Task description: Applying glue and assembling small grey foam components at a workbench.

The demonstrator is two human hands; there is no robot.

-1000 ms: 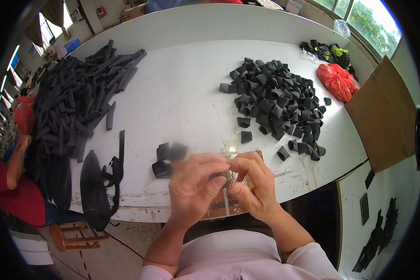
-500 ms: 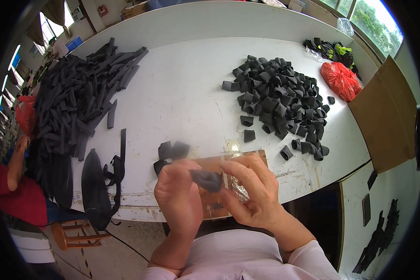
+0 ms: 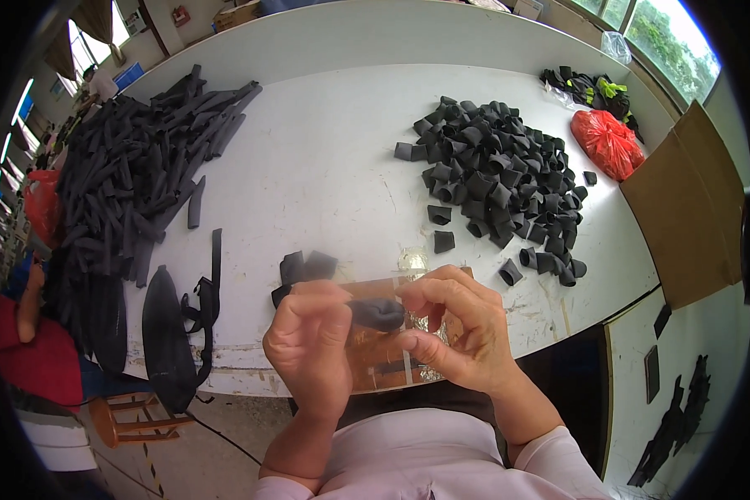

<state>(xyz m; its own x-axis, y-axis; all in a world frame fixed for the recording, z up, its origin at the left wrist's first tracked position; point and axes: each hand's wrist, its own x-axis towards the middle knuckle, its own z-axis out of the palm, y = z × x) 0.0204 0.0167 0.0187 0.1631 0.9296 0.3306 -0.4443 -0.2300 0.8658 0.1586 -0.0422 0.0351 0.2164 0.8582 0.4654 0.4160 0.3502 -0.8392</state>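
Above the near edge of the table, both hands have hold of a short dark grey piece of soft material, folded or rolled like a small tube. My left hand, slightly blurred, is closed on its left end. At its right end, my right hand pinches with thumb and fingertips. Beneath the hands lies a brown board with shiny tape along it, partly covered by my fingers. A few loose dark pieces sit just beyond my left hand.
A large heap of long dark strips covers the table's left; a pile of short dark tubes lies right of centre. Red plastic bag and cardboard sheet stand at right. Left, a person in a red top sits near a wooden stool.
My left hand has shifted slightly left and down. The dark piece now sits more level, its right end between my right thumb and fingers, which have moved a little right.
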